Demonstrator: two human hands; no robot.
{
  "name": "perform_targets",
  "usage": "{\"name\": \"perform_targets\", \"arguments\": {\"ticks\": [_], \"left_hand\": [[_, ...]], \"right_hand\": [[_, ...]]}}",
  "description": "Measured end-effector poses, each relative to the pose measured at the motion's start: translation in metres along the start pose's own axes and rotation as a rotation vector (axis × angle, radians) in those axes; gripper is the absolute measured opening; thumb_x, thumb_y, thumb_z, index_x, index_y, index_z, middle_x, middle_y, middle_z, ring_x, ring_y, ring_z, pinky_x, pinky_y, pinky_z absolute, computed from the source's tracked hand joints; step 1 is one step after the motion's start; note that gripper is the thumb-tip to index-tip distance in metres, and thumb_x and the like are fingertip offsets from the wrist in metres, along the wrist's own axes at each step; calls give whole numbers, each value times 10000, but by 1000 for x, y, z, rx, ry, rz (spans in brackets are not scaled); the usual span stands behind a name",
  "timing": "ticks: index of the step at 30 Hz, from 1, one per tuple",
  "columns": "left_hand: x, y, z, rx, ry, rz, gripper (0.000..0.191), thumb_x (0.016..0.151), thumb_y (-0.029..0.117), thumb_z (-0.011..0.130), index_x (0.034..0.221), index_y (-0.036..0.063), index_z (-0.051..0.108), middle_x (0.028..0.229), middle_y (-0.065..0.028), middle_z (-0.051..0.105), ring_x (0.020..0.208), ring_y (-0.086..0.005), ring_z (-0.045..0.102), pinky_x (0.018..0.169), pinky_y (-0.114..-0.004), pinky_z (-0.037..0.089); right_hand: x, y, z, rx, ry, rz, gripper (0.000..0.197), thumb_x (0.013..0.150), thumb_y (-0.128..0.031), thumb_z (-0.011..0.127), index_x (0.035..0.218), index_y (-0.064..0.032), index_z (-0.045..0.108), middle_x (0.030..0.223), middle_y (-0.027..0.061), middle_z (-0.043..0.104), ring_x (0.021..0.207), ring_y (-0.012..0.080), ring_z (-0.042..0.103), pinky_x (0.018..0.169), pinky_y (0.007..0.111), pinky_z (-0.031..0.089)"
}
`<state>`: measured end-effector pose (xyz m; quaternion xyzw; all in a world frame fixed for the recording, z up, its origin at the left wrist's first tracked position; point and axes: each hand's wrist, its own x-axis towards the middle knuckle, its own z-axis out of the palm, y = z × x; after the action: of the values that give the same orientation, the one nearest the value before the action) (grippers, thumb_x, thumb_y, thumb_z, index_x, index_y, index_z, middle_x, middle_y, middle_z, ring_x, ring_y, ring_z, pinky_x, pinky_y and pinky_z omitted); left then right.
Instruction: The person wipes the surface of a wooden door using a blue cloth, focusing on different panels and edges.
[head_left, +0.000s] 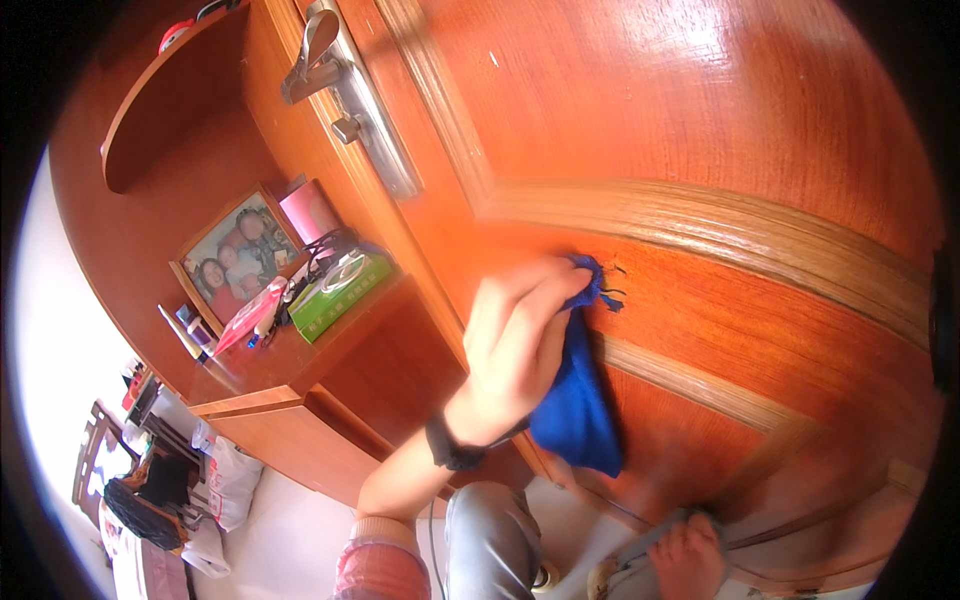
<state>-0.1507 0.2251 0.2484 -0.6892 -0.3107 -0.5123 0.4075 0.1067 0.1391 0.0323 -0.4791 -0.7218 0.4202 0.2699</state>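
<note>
My left hand (517, 337), with a black band at the wrist, grips a blue cloth (581, 412) against a glossy reddish-brown wooden door (712, 292). The cloth's lower part hangs down below my fingers. Just right of my fingertips, small dark marks (615, 289) show on the door's flat rail, between two raised, lighter mouldings. My right hand (686, 555) rests on my grey-clad right knee at the lower right; no object shows in it, and how far its fingers are closed is unclear. A metal lever handle (315, 79) with a lock plate is fixed near the door's edge.
Left of the door, a wooden cabinet (255, 386) carries a framed photo (240, 259), a green box (341, 296), a pink cylinder (309, 210) and cables. A curved shelf (161, 112) juts out above. Plastic bags (229, 480) and a chair with dark clothing stand farther off, lower left.
</note>
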Motion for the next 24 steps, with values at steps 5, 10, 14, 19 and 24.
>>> {"name": "perform_targets", "arguments": {"ticks": [5,10,14,19,24], "left_hand": [[10,-6,3,-35,89,-55,297,606,-161,625,872,-31,602,852,-158,598,782,-269,589,707,-323,482],[0,6,12,-39,97,-72,322,605,-143,660,894,-10,607,856,-142,585,774,-270,572,690,-320,462],[1,3,12,3,87,-34,318,594,-152,637,875,-6,617,835,-133,581,759,-270,564,673,-316,451],[25,0,7,51,94,-33,271,587,-160,592,825,-32,614,800,-136,596,734,-275,580,692,-328,471],[-3,1,12,-12,92,19,295,567,-162,661,824,-19,632,785,-137,602,714,-256,591,650,-310,493]], "right_hand": [[3,-5,3,1720,-174,-36,182,912,-135,465,1084,-100,509,1138,63,507,1072,208,464,937,385,360],[2,-10,-1,1725,-182,1,150,900,-117,473,1045,-108,510,1118,58,507,1054,200,460,921,363,358],[4,-7,-2,1734,-190,-33,161,894,-112,483,1053,-108,511,1117,54,509,1053,201,461,921,366,356],[3,-9,1,1717,-178,-31,159,901,-114,477,1056,-100,508,1116,61,505,1048,206,460,926,367,352],[6,-8,1,1711,-166,-14,150,913,-110,457,1054,-91,506,1091,66,506,1034,205,459,930,362,350]]}}
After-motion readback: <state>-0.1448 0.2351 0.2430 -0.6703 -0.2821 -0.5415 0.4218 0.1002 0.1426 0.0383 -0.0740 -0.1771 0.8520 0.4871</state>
